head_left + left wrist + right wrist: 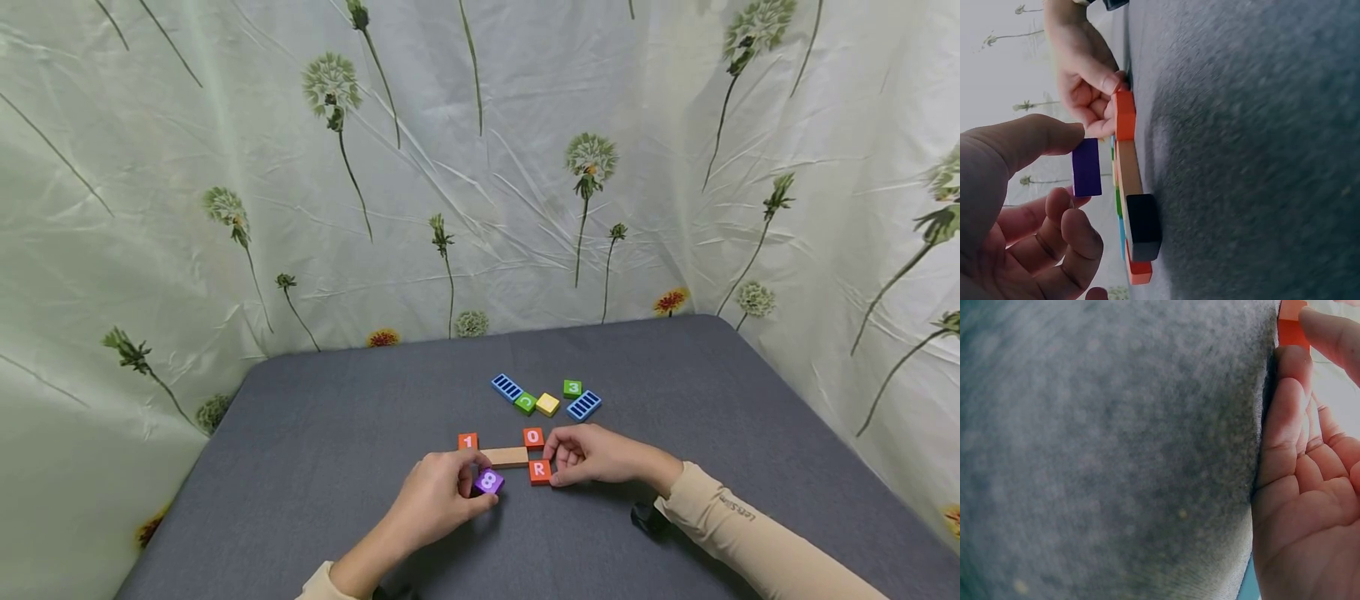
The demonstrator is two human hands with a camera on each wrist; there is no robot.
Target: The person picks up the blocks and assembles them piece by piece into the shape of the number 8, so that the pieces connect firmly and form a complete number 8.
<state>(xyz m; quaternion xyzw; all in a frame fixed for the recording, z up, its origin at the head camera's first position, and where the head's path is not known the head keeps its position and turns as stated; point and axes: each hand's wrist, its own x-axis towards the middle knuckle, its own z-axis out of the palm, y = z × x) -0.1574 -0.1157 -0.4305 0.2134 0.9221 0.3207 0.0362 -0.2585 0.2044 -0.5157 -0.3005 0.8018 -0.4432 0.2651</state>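
My left hand (pixel 441 493) pinches a purple block (pixel 489 481) marked 8 between thumb and fingertips; the left wrist view shows the purple block (pixel 1087 167) held above the table. My right hand (pixel 600 454) holds a red block (pixel 539 472) marked R at its right side, with thumb and curled fingers against it. A plain wooden strip (pixel 506 457) runs leftward from that block. Red blocks marked 0 (pixel 533 437) and 1 (pixel 468 441) lie along the strip's far side. A black block (pixel 1144 226) at its left end shows only in the left wrist view.
Farther back on the grey table (pixel 360 417) lie two blue slotted pieces (pixel 507 387), a green block (pixel 526 403), a yellow block (pixel 548 405) and a green block marked 3 (pixel 572 388). A flower-printed curtain (pixel 480 183) hangs behind the table.
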